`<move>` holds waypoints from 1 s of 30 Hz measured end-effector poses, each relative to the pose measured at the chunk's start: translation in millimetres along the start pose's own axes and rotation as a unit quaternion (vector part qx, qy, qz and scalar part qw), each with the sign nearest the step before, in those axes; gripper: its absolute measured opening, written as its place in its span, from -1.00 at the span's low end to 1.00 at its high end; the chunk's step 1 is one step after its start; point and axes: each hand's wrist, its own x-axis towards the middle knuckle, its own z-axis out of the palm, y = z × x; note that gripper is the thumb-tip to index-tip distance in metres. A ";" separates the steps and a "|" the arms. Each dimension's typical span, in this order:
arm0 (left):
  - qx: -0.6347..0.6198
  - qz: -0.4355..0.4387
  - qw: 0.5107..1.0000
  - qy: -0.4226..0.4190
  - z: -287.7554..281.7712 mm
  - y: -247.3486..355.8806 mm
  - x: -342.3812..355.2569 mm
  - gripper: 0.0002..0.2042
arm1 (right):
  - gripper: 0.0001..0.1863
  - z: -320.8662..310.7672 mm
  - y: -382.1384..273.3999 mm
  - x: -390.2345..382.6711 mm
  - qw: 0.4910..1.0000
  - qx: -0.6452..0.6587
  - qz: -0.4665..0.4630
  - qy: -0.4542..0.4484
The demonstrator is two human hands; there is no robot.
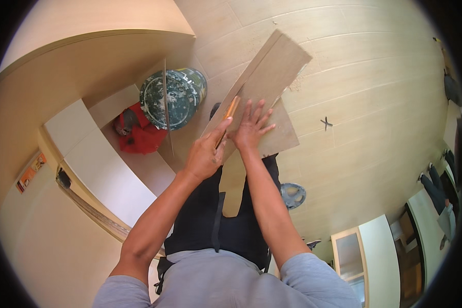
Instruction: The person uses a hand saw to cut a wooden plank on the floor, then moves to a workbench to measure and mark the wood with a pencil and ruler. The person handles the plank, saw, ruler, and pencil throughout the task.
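Gripped a slim orange hand tool [232,109] in the left hand [205,154], with the fingers curled in around it (could not tell its exact kind) and its orange end pointing up and away along a long brown board [280,64]. Spread the right hand [251,128] palm down across the boards just beside the tool, with the fingers fanned wide and closed on nothing. Had the long brown board in front of the body, slanting off toward the upper right, and a second brown board [284,131] jutting out near the right hand, partly covered. Stood in dark trousers [200,210] close to the near ends of both.

Saw to the left a paint-spattered green bucket [179,100], crossed in this view by a thin straight strip [165,87], and next to it a red cloth item [145,139]. Found light crumbs [296,81] scattered by the long board on the pale floor [385,102]. Noticed farther right a small dark cross-shaped piece [326,123], nearer the legs a grey round disc [293,196], and at the far right another person [436,187], well apart.
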 end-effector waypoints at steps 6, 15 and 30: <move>0.061 0.034 0.995 -0.074 14.9 27.7 27.9 -0.31 | 0.61 -21.1 35.6 13.2 0.995 -0.018 0.043 0.084; 0.074 0.085 0.993 -0.030 17.6 30.7 53.8 -0.27 | 0.52 -30.6 55.8 5.7 0.987 0.042 0.087 0.130; 0.078 0.034 0.992 -0.089 9.5 29.5 72.3 -0.30 | 0.27 -36.8 191.2 2.4 0.894 0.378 0.171 0.170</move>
